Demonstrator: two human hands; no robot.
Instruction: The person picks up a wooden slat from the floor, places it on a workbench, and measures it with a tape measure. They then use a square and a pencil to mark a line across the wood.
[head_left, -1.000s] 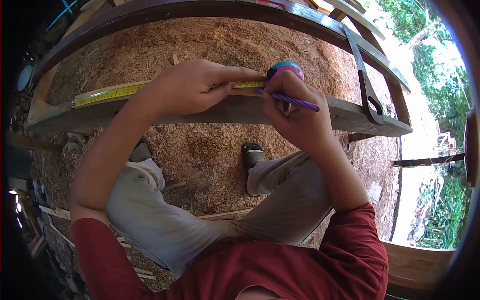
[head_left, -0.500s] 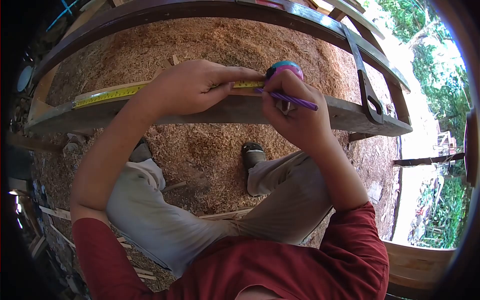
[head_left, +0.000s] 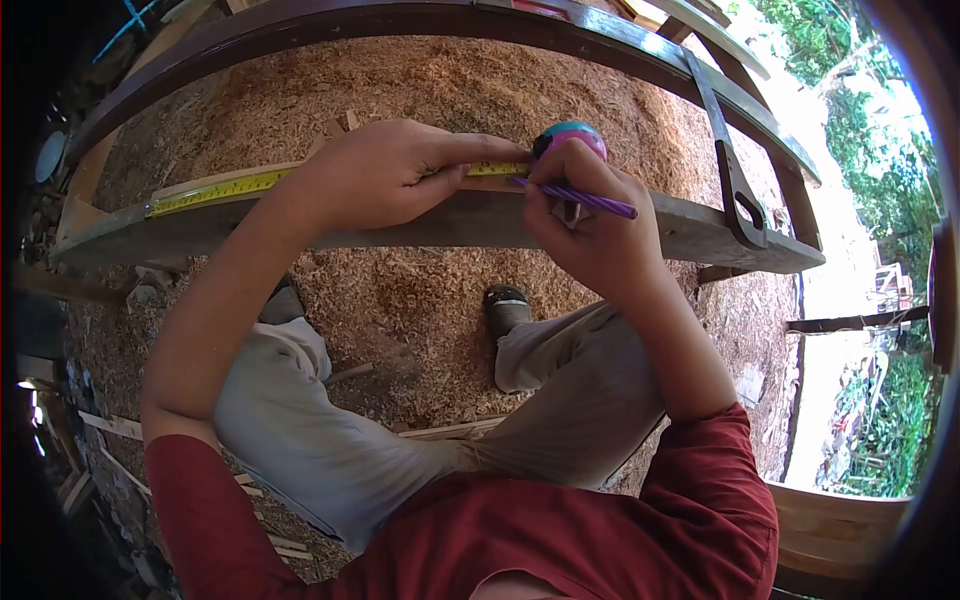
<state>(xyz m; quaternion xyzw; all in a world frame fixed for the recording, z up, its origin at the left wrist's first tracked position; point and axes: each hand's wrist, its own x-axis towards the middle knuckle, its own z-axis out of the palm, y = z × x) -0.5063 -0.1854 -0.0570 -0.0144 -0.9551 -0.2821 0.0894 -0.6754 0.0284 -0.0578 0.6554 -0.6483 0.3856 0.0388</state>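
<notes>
A yellow tape measure blade point(head_left: 225, 187) lies stretched along a thin wooden strip on the grey plank point(head_left: 450, 222). My left hand point(head_left: 385, 175) is pinched on the blade, its index finger reaching toward the tape case point(head_left: 572, 137), which is pink, teal and black. Closed round a purple pen point(head_left: 590, 200), my right hand point(head_left: 600, 215) rests at the plank just below the case. The pen's tip points left, close to the blade's edge. My right fingers partly cover the case.
A handsaw point(head_left: 738, 190) leans across the plank's right part and a dark varnished frame rail point(head_left: 400, 20). Wood shavings point(head_left: 420, 290) cover the ground around my feet. Wooden offcuts point(head_left: 110, 427) lie at the lower left.
</notes>
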